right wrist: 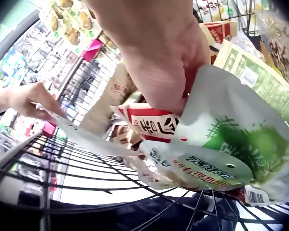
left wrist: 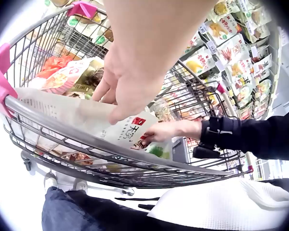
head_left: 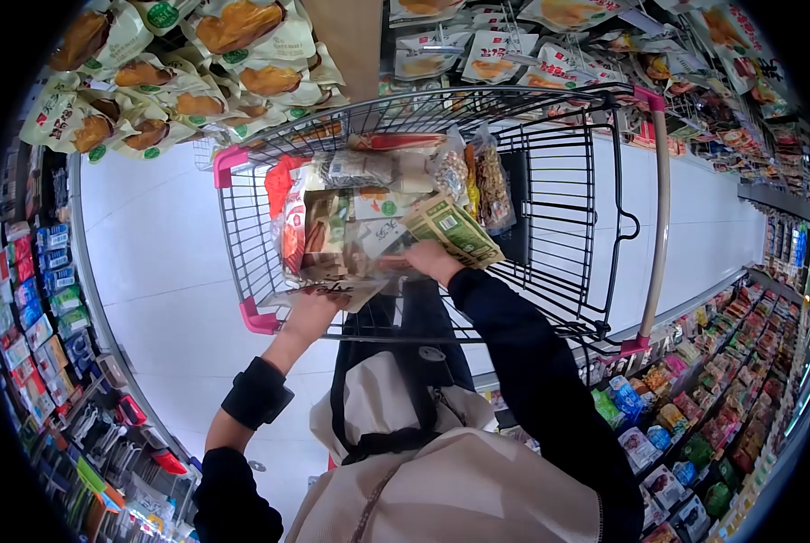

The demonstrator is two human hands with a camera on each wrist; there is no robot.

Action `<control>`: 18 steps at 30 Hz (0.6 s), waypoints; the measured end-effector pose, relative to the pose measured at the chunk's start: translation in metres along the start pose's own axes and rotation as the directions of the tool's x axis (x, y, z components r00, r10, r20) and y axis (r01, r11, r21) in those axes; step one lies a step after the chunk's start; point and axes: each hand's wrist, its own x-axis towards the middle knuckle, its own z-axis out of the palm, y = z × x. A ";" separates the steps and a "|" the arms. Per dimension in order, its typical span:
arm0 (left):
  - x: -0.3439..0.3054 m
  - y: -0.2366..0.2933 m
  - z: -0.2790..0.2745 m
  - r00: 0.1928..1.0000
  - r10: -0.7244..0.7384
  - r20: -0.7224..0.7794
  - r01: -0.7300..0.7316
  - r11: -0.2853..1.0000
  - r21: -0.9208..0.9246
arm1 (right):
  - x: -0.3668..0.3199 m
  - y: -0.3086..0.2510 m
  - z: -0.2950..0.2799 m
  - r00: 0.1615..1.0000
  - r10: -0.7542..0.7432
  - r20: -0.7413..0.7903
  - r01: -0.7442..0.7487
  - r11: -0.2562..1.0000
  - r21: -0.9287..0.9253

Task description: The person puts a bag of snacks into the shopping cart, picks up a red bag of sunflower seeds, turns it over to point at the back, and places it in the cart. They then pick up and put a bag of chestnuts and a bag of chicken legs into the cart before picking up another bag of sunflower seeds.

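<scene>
My left hand (head_left: 315, 312) pinches the top edge of a whitish food pouch (left wrist: 82, 113) by the cart's near side, thumb outside and fingers behind it. My right hand (head_left: 434, 260) reaches down among the packs in the cart, its fingertips hidden behind a white pouch with a green print (right wrist: 250, 144). A red-and-white pack (right wrist: 151, 120) lies right at that hand; I cannot tell whether the fingers hold it. Beside the right hand a green printed pack (head_left: 454, 231) leans at a slant.
The wire shopping cart (head_left: 549, 299) also holds a red bag (head_left: 283, 181) and clear bags of dried goods (head_left: 492, 185). Hanging food packs (head_left: 242, 32) crowd its far side. Shelves of packaged goods (head_left: 694, 407) stand at right and left, with pale floor (head_left: 151, 271) between.
</scene>
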 end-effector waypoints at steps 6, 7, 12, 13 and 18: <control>0.000 -0.004 0.014 0.997 -0.020 -0.074 0.017 0.999 -0.033 | -0.002 0.030 -0.027 0.960 0.255 -0.116 -0.216 0.938 0.273; 0.000 -0.003 0.013 0.999 -0.042 -0.025 0.041 0.998 -0.047 | -0.011 0.030 -0.045 0.884 0.399 -0.243 -0.336 0.905 0.261; -0.001 0.005 0.007 0.992 -0.095 0.088 0.100 0.993 -0.062 | -0.011 0.088 -0.010 0.578 0.695 -0.427 -0.586 0.718 0.375; -0.002 0.002 0.015 0.997 -0.070 0.034 0.071 0.996 -0.049 | -0.015 0.092 -0.013 0.671 0.703 -0.237 -0.575 0.694 0.433; -0.004 0.002 0.019 0.995 -0.096 -0.016 0.095 0.994 -0.060 | -0.030 0.081 -0.026 0.942 0.335 -0.023 -0.293 0.854 0.429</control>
